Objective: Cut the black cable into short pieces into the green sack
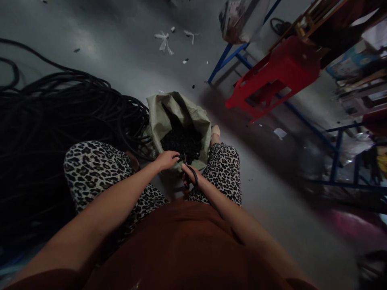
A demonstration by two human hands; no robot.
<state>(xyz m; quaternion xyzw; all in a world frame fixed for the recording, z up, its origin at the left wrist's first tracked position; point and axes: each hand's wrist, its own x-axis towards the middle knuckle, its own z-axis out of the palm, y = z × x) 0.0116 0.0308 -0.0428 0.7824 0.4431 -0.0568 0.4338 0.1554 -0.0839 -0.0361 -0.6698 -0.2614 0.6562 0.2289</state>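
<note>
Between my knees stands a pale green woven sack (157,117) with its mouth wide. Many small black pieces (184,139) lie inside it. Over the near rim, my right hand (190,173) is closed on black-handled scissors (195,176), blades pointing away from me toward the sack. My left hand (167,160) pinches a short black piece (176,156) just left of the blades; it looks like rubber or cable, though its exact kind is unclear. The two hands are close together.
A big heap of black cable or hose (75,108) spreads along the left. A red plastic stool (272,76) lies tipped near a blue metal frame (223,60) on the right. White plastic scraps (164,41) litter the grey floor (127,36).
</note>
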